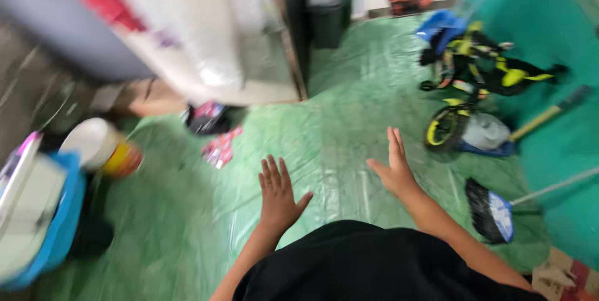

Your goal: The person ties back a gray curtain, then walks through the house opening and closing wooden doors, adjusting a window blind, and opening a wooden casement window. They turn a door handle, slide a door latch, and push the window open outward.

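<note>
Single head-worn view, angled steeply down, hands (331,182) close, green floor (349,107) beyond

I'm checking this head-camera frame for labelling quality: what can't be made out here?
- Left hand and right hand: open over the green floor, holding nothing; forearms partly hidden by the black shirt.
- Small items on the floor: motion blur, kind unclear.
- Blue tub: cut by the left edge, contents blurred.
- Child's bicycle: smeared; rear parts merge with the teal wall.
- Brush: handle runs off the right edge.
</note>
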